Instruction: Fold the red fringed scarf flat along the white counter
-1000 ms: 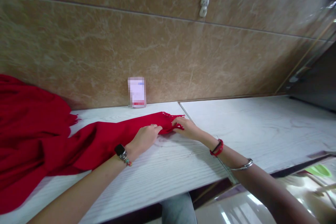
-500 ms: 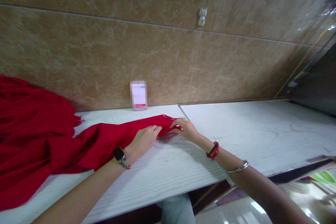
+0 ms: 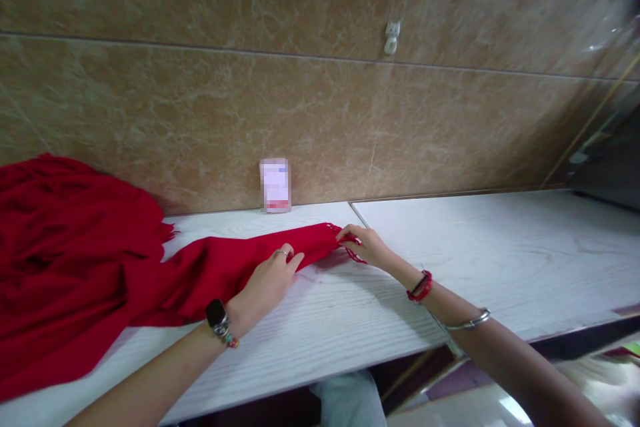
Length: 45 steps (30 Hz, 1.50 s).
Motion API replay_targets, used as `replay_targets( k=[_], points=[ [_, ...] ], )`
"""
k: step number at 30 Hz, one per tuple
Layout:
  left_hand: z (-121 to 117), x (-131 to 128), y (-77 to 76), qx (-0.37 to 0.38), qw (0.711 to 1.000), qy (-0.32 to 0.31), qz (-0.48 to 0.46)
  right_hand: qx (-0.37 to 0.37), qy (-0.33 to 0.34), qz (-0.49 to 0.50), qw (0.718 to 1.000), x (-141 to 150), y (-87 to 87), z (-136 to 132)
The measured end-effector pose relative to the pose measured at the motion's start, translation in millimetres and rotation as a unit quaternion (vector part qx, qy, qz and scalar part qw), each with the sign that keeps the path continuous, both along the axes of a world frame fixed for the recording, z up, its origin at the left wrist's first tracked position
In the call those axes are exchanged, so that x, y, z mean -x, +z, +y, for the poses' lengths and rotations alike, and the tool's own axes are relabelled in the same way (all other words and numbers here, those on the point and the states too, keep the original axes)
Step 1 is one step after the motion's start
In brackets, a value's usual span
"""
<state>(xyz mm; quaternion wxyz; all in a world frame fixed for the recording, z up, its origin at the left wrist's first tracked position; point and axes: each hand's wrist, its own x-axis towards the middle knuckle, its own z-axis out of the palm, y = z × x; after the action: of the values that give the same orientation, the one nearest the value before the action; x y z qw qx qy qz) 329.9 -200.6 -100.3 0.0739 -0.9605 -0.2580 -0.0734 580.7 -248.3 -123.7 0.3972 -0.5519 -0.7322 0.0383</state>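
Observation:
A red fringed scarf (image 3: 285,238) stretches along the white tabletop, its narrow end folded lengthwise and pointing right. The rest lies in a loose heap at the left. My left hand (image 3: 273,280), with a ring, a watch and a beaded bracelet, grips the near edge of the folded strip; the cloth partly hides its fingertips. At the strip's right end, my right hand (image 3: 367,247) pinches the fringe between thumb and fingers, and some red strands hang below it. A red bracelet and a silver bangle circle that forearm.
A blurred-out, phone-like rectangle (image 3: 275,187) leans against the brown marbled wall (image 3: 200,127) behind the table (image 3: 480,247). A small white cat-shaped piece (image 3: 392,37) is fixed higher up. A seam crosses the tabletop near my right hand. My knee (image 3: 353,400) shows below the front edge.
My left hand has slid left along the scarf, away from my right hand. My right hand still holds the fringed end, with more strands showing beneath. The whole view has shifted slightly.

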Motion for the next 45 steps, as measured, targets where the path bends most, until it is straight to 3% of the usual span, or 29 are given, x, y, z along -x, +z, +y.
replay_targets(
  k=[3,8,12,17,19,22,25,28,30,34,37,39,41,45],
  points=[
    [3,5,1.8,0.010,0.999,0.011,0.032,-0.010,0.030,-0.018,0.999,-1,2.2,-2],
    [13,28,16.9,0.087,0.986,-0.115,0.089,-0.004,0.127,-0.097,0.987,5,8.3,-7],
    [16,37,24.5,0.184,0.959,-0.119,0.181,0.033,0.184,-0.157,0.970,14,9.4,-12],
    [20,24,41.2,0.248,0.931,-0.143,0.228,0.110,0.220,-0.179,0.953,10,16.1,-19],
    [21,9,44.4,0.241,0.934,-0.150,0.216,0.129,0.205,-0.171,0.955,6,18.6,-22],
    [21,-20,29.4,0.188,0.964,-0.136,0.129,0.144,0.165,-0.170,0.961,3,20.2,-24],
    [22,-42,-2.8,0.150,0.985,-0.070,0.056,0.161,0.136,-0.192,0.959,5,22.0,-24],
    [27,-50,-27.7,0.128,0.990,-0.044,0.039,0.178,0.133,-0.237,0.946,1,23.9,-24],
    [32,-49,-33.7,0.124,0.991,-0.037,0.037,0.189,0.109,-0.273,0.937,-10,23.6,-27],
    [43,-47,-31.5,0.128,0.991,-0.014,0.032,0.196,-0.034,-0.306,0.931,-47,22.3,-37],
    [48,-49,-30.5,0.126,0.992,-0.011,0.025,0.125,-0.098,-0.267,0.951,-58,28.0,-40],
    [49,-49,-31.6,0.124,0.992,-0.012,0.017,0.039,-0.073,-0.211,0.974,-47,32.5,-37],
    [49,-50,-32.8,0.120,0.993,-0.016,0.008,-0.003,0.002,-0.168,0.986,-24,32.8,-30],
    [47,-49,-32.2,0.109,0.994,-0.019,0.005,0.086,0.152,-0.218,0.960,13,21.1,-15]
  ],
)
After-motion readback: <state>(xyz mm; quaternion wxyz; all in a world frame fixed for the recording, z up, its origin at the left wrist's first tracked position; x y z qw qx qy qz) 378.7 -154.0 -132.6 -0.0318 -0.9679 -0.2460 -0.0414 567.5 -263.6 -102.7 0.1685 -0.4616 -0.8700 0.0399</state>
